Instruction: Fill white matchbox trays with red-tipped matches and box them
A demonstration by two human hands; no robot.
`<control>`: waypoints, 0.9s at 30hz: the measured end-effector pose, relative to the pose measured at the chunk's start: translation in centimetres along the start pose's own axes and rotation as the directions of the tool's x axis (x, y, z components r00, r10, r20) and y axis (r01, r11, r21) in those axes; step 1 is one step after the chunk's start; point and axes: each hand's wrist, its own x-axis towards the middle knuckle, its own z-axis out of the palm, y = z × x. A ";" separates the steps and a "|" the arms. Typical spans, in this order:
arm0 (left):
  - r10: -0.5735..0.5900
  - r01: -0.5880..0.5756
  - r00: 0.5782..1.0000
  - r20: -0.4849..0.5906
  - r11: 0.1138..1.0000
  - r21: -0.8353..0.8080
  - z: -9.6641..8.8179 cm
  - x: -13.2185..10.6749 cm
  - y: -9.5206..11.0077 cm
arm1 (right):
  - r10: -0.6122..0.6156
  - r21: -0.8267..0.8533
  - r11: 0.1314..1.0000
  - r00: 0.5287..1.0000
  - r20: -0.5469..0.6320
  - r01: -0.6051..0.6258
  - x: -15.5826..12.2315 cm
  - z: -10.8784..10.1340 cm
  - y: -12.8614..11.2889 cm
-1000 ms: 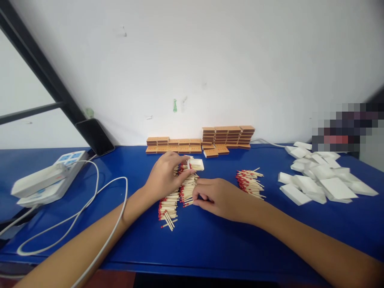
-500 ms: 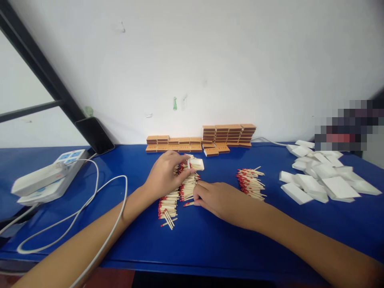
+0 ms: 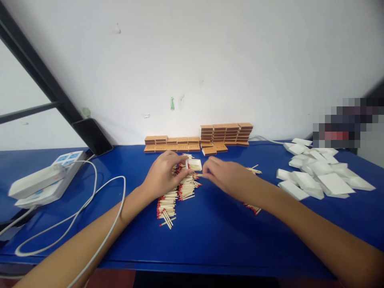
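Note:
A small white matchbox tray (image 3: 195, 163) with some matches in it is pinched between the thumb and fingers of my left hand (image 3: 163, 174). My right hand (image 3: 223, 176) is just right of the tray, its fingertips closed on a match whose stick points left toward the pile. Under and in front of the tray lies a heap of red-headed matches (image 3: 187, 188). Another heap of matches (image 3: 166, 204) spreads below my left hand. My right wrist partly covers a third group of matches (image 3: 253, 209).
Brown matchboxes (image 3: 226, 132) are stacked along the wall, with a lower row of matchboxes (image 3: 172, 147) to their left. White trays (image 3: 318, 172) lie piled at the right. A power strip (image 3: 49, 180), a looping white cable (image 3: 124, 192) and a dark phone-like slab (image 3: 93, 136) occupy the left.
My right hand has lifted a match from the near edge of the middle heap and moved up and right, beside the tray. My left hand keeps its hold. The view has shifted slightly.

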 end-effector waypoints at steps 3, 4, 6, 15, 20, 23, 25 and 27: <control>0.015 -0.015 1.000 0.011 0.999 -0.031 0.1 0.0 0.3 | 0.068 -0.037 0.997 0.997 -0.044 -0.070 0.4 -0.5 1.2; 0.020 -0.019 1.000 0.017 0.999 -0.038 0.1 0.0 0.5 | 0.071 -0.045 0.996 0.996 -0.050 -0.073 0.4 -0.5 1.4; 0.027 -0.026 0.999 0.030 0.999 -0.048 0.0 0.1 0.7 | 0.055 -0.051 0.997 0.996 -0.063 -0.059 0.4 -0.4 1.5; -0.007 0.016 0.997 0.072 0.993 -0.120 0.0 0.1 1.7 | -0.040 -0.149 0.989 0.981 -0.189 0.012 0.3 1.3 1.0; -0.008 0.019 0.998 0.068 0.986 -0.169 0.1 0.1 2.1 | -0.090 -0.056 0.995 0.972 -0.216 0.079 0.1 0.8 0.7; -0.022 0.030 0.999 0.045 0.983 -0.180 0.0 0.2 2.1 | -0.096 0.015 0.995 0.964 -0.246 0.103 0.1 0.2 0.8; -0.028 0.034 0.999 0.036 0.982 -0.184 -0.1 0.3 2.1 | -0.091 0.025 0.995 0.967 -0.239 0.100 0.0 -0.1 0.9; -0.031 0.037 0.999 0.038 0.981 -0.188 -0.1 0.3 2.1 | -0.083 0.019 0.996 0.971 -0.226 0.090 0.1 -0.1 1.0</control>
